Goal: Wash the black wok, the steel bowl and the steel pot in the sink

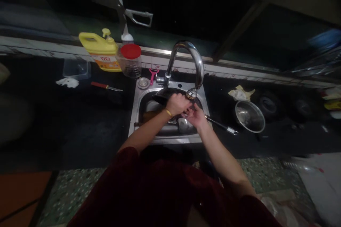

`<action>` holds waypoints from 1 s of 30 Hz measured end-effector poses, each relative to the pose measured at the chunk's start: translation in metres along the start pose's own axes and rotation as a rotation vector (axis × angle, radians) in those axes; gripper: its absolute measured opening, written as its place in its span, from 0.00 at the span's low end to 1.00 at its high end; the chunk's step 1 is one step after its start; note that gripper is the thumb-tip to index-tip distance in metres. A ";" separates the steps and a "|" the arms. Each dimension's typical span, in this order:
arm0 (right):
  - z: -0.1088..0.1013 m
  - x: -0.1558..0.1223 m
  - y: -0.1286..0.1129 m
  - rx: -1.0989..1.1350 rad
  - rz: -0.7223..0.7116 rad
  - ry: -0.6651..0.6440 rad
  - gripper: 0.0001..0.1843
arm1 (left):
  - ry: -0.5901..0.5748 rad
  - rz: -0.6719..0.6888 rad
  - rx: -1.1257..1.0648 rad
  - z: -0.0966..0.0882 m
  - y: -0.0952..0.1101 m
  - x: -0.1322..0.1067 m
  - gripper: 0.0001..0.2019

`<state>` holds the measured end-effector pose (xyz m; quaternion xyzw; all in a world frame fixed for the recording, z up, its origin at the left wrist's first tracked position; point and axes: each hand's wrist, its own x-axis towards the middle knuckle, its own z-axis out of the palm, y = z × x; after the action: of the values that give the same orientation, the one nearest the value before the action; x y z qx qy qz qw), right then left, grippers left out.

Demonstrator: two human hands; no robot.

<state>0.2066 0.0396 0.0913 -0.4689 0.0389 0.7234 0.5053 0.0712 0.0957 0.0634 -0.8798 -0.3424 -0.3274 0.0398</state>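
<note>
Both hands are close together over the steel sink (134, 113), just below the spout of the curved chrome faucet (199, 67). My left hand (179, 104) is closed, knuckles up, with its fingers pointing at my right hand. My right hand (196, 116) has its fingers curled in against the left. What lies between them is too small and blurred to name. Behind and beneath the hands is a dark pan (166, 93). A black handle (222, 125) sticks out over the sink's right rim. Other dishes in the basin, including a pale cup-like piece (183, 125), are partly hidden.
Left of the sink are a red-handled knife (102, 86), yellow detergent jug (102, 55), red-lidded jar (130, 62), clear plastic box (77, 68) and pink peeler (153, 75). On the right, a metal bowl (249, 116) stands near stove burners (268, 104). Scissors (121, 7) hang above.
</note>
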 end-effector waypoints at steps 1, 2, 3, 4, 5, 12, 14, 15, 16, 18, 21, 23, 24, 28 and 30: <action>-0.005 -0.001 0.000 0.002 -0.010 0.005 0.19 | 0.080 -0.073 0.003 0.001 -0.022 -0.012 0.24; -0.009 -0.002 -0.002 0.001 -0.021 0.008 0.19 | 0.168 -0.161 -0.010 0.002 -0.043 -0.023 0.26; -0.013 -0.003 -0.005 -0.001 -0.032 0.014 0.19 | 0.262 -0.266 -0.030 0.004 -0.061 -0.032 0.28; -0.016 -0.003 -0.009 -0.008 -0.040 0.020 0.19 | 0.346 -0.368 -0.048 0.006 -0.073 -0.039 0.29; -0.018 -0.004 -0.013 -0.017 -0.046 0.029 0.19 | 0.414 -0.453 -0.054 0.008 -0.076 -0.041 0.30; -0.017 -0.007 -0.019 -0.116 0.040 0.011 0.16 | 0.034 -0.113 0.018 -0.008 0.039 -0.005 0.19; -0.022 -0.008 -0.017 -0.121 0.058 0.008 0.15 | -0.034 -0.130 0.003 -0.012 0.042 -0.012 0.18; -0.026 -0.008 -0.018 -0.114 0.046 0.027 0.14 | -0.032 -0.187 -0.012 -0.011 0.032 -0.022 0.20; -0.030 -0.008 -0.020 -0.103 0.023 0.052 0.13 | -0.011 -0.270 -0.033 -0.008 0.016 -0.035 0.22; -0.036 -0.007 -0.028 -0.080 -0.029 0.109 0.13 | 0.079 -0.486 -0.082 0.003 -0.021 -0.066 0.26; -0.035 -0.007 -0.039 -0.056 -0.092 0.145 0.14 | 0.215 -0.709 -0.154 0.018 -0.055 -0.096 0.29; -0.026 -0.009 -0.038 -0.064 -0.099 0.115 0.12 | 0.251 -0.742 -0.157 0.020 -0.048 -0.094 0.29; -0.019 -0.011 -0.034 -0.071 -0.097 0.089 0.11 | 0.239 -0.720 -0.152 0.016 -0.036 -0.086 0.28; 0.001 -0.017 -0.003 -0.076 -0.078 0.053 0.12 | -0.020 -0.277 -0.216 -0.019 0.035 -0.035 0.21; 0.000 -0.020 0.008 -0.068 -0.050 0.112 0.15 | -0.108 -0.167 -0.228 -0.034 0.061 -0.018 0.16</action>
<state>0.2011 0.0218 0.1026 -0.5262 0.0308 0.6841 0.5041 0.0807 0.0290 0.0884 -0.8633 -0.3766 -0.3188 -0.1063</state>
